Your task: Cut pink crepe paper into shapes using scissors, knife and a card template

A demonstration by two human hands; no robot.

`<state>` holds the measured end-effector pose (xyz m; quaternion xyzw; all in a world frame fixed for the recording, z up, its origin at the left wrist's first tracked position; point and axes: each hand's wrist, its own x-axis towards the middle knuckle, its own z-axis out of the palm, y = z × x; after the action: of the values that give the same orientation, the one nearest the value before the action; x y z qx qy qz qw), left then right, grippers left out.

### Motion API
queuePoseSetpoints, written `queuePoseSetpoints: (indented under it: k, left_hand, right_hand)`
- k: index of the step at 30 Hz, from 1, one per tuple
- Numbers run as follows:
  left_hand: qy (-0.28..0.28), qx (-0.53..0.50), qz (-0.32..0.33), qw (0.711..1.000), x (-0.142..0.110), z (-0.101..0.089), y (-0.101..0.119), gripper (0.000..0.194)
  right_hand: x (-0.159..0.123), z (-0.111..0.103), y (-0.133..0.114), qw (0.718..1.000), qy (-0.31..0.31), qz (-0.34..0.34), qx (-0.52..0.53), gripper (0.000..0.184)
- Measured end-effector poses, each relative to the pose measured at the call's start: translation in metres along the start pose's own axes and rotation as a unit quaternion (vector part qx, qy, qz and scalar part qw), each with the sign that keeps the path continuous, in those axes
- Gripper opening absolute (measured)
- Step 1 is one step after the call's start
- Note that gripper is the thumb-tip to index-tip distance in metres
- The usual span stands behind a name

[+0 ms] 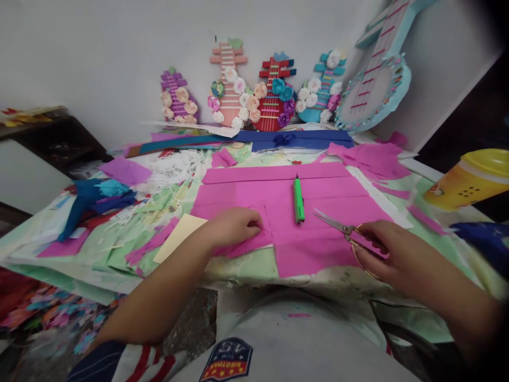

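Note:
A large sheet of pink crepe paper (322, 244) lies on the table in front of me, with fold lines across it and a cut running up from its near edge. My left hand (236, 228) pinches the paper just left of this cut. In my right hand (384, 249) is a pair of scissors (347, 230), fingers through the handle loops. The scissor tips point left over the sheet, the blades nearly together. A green utility knife (298, 200) rests on the paper between the hands, its tip pointing away from me.
Several decorated paper guitars (271, 95) lean on the back wall. White string (175, 170) and paper scraps lie at the left, beside a cream card (181, 236). A yellow cup (469, 180) stands at the right, near crumpled pink paper (369, 159). Blue folded paper (298, 140) lies behind.

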<state>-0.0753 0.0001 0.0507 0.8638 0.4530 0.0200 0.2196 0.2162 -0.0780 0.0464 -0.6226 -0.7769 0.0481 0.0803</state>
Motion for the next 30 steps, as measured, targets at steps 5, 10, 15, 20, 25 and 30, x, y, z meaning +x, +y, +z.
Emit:
queuePoseSetpoints:
  k: [5,10,15,20,25,30]
  left_hand:
    - [0.007,0.031,0.004,0.999,-0.002,-0.007,0.007,0.019]
    - [0.029,0.053,0.019,0.998,0.0,-0.012,0.014,0.019]
    - [0.031,0.071,0.032,0.997,0.002,-0.014,0.02,0.016]
    - [0.023,0.074,0.012,0.997,0.003,-0.016,0.023,0.014]
    - [0.015,0.073,0.01,0.997,0.004,-0.017,0.024,0.014]
    - [0.004,0.073,-0.001,0.997,0.004,-0.019,0.023,0.016]
  right_hand:
    - [0.02,-0.014,-0.012,0.987,-0.038,-0.153,-0.029,0.034]
    - [0.051,-0.014,-0.031,0.968,-0.096,-0.223,-0.069,0.025]
    - [0.074,-0.015,-0.046,0.959,-0.122,-0.246,-0.068,0.027]
    - [0.085,-0.011,-0.048,0.956,-0.161,-0.241,-0.049,0.025]
    - [0.094,-0.006,-0.047,0.955,-0.158,-0.246,-0.051,0.026]
    - [0.099,-0.008,-0.053,0.953,-0.172,-0.242,-0.063,0.03]
